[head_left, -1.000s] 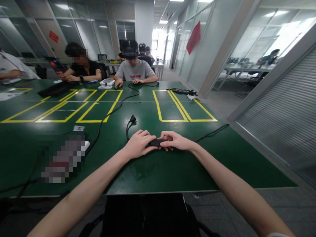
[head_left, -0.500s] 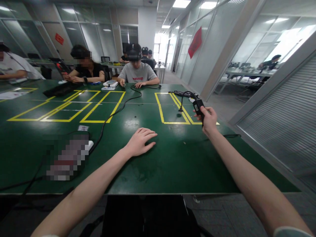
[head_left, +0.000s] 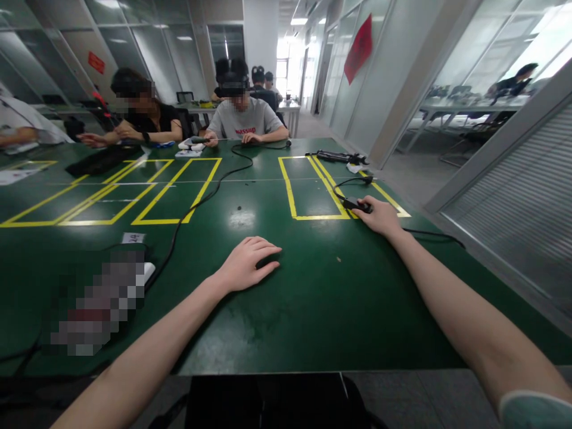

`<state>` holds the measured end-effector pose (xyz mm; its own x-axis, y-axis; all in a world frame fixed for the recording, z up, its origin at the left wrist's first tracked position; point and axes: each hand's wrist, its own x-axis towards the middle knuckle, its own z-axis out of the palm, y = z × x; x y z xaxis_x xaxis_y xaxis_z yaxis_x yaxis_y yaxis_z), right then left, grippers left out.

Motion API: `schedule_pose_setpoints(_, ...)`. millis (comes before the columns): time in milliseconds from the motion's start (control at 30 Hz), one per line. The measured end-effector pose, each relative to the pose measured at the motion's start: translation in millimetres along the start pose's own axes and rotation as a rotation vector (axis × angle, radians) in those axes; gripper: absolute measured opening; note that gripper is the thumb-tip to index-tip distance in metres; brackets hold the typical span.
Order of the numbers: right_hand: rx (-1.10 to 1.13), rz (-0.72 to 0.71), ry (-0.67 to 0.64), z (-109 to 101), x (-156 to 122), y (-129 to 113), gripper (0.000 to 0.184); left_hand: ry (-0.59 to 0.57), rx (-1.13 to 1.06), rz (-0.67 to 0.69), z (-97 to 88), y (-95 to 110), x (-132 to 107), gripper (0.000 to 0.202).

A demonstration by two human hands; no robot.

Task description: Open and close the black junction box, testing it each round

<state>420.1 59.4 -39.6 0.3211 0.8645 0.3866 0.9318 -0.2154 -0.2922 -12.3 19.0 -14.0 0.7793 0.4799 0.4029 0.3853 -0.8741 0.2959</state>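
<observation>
My right hand is closed around a black power adapter, which is down at the green tabletop over yellow tape lines. From the adapter a short black cord loops away to a plug. Another black cable runs out to the right behind my wrist. My left hand rests palm down on the green table, fingers stretched out, holding nothing.
A folded black tripod-like stand lies at the far right. Yellow tape rectangles mark the table. A long black cable crosses it, near a blurred-out object at left. Across sits a person in a grey shirt.
My right hand has lowered the power adapter from the air to the tabletop, and its dangling plug now lies farther back. My left hand stays flat. The view has tilted slightly down.
</observation>
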Motion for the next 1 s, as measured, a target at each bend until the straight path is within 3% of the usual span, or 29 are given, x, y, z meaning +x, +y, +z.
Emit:
schedule_pose_setpoints(67,0.027,-0.010,0.006,2,2,4,0.034,-0.001,-0.011,0.003,-0.1,1,0,0.029)
schedule_pose_setpoints(333,0.005,0.198,0.152,4,2,3,0.031,0.011,-0.024,0.023,-0.3,2,0,0.028)
schedule_pose_setpoints(567,0.044,0.155,0.097,2,0,2,0.035,0.019,-0.009,0.014,0.2,0,0,0.027)
schedule_pose_setpoints(667,0.134,0.172,0.130,1,2,5,0.034,0.037,-0.019,0.012,1.1,-1,0,0.027)
schedule_pose_setpoints(767,0.219,0.223,0.186,0,4,8,0.035,0.044,-0.027,0.009,1.5,-1,0,0.027)
schedule_pose_setpoints(1000,0.290,0.368,0.171,2,9,19,0.042,0.022,-0.062,-0.020,1.3,1,0,0.026)
